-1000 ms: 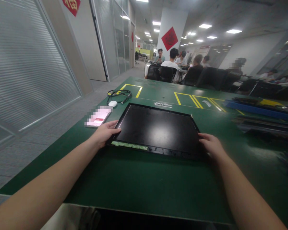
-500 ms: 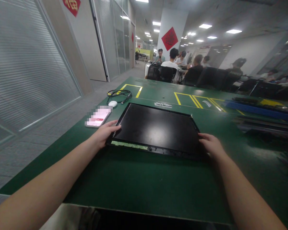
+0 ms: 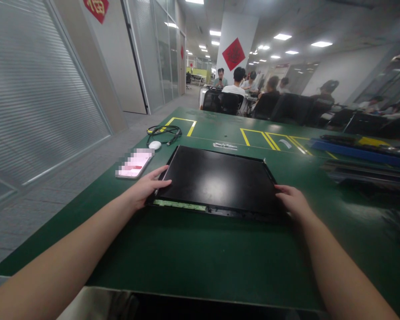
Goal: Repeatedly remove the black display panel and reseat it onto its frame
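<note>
Black panel point(image 3: 216, 178): lies between the two hands, its dark glossy face up, a pale patch of glare near the middle; whether its underside touches the table point(image 3: 200, 253) everywhere is hard to tell.
Left hand point(image 3: 148, 189): at the panel's left edge, partly closed, thumb laid over the rim onto the face, a finger stretched along the side; it has hold of that edge.
Right hand point(image 3: 294, 202): at the panel's right edge, fingers bent, tips against the rim; it grips that side, though the fingers beneath are hidden.
Green strip point(image 3: 180, 205): along the left part of the panel's near edge, close to the left hand, not touched by it.
Phone point(image 3: 136, 164): on the table beyond the left hand, left of the panel, its screen lit pink.
White rounded object point(image 3: 155, 145): just past the phone, beside the coiled black cable point(image 3: 166, 133).
White strips point(image 3: 225, 146): on the table just past the panel's far edge.
Blue tray point(image 3: 350, 151): farther right, well apart from the right hand, blurred.
</note>
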Available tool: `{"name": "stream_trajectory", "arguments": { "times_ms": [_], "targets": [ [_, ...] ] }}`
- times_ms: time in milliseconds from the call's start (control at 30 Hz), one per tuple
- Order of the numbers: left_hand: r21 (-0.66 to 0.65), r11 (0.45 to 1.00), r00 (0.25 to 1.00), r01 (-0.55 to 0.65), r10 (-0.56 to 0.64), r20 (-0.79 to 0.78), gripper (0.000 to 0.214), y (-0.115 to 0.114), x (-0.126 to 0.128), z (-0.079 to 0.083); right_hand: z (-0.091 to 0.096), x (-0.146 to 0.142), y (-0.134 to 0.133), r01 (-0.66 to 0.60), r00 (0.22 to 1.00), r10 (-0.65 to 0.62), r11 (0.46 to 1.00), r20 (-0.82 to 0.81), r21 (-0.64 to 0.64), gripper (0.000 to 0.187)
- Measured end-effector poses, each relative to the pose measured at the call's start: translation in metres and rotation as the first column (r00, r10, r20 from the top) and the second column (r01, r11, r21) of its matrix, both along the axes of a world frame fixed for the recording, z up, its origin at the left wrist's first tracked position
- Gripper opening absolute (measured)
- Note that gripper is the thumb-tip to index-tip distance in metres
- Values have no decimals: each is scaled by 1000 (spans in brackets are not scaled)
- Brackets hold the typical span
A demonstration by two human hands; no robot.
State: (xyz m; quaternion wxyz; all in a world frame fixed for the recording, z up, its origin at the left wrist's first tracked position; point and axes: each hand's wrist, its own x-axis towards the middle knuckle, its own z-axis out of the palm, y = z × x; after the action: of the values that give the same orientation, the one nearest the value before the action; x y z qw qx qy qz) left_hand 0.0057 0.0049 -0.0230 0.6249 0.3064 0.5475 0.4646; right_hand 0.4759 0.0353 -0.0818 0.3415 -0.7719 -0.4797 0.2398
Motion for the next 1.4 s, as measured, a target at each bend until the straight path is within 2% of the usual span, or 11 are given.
{"name": "stream_trajectory", "arguments": {
  "times_ms": [267, 367, 500, 767, 1033, 1200, 1400],
  "targets": [
    [-7, 999, 999, 48, -48, -19, 81, -2, 1, 3, 0, 1, -1, -14, 999, 14, 1000, 49, 7, 45],
    [38, 998, 998, 48, -46, -46, 82, -2, 0, 2, 1, -1, -1, -8, 998, 7, 1000, 65, 16, 44],
    [136, 985, 994, 106, -102, -34, 86, -5, -3, 2, 2, -2, -1, -17, 999, 17, 1000, 41, 3, 46],
    [249, 957, 988, 152, -139, -70, 76, -6, -4, 6, 0, -1, 1, -54, 997, 53, 998, 51, 35, 43],
    [271, 946, 983, 180, -161, -89, 80, -6, -7, 5, -2, 0, 0, -43, 996, 38, 996, 77, 72, 39],
    [278, 948, 988, 154, -149, -38, 85, -6, -5, 7, -8, 3, 3, -45, 998, 43, 997, 36, 57, 42],
    [299, 941, 987, 160, -160, -27, 87, -10, -1, 9, -11, 4, 5, -79, 996, 82, 989, -22, 122, 37]
  ]
}}
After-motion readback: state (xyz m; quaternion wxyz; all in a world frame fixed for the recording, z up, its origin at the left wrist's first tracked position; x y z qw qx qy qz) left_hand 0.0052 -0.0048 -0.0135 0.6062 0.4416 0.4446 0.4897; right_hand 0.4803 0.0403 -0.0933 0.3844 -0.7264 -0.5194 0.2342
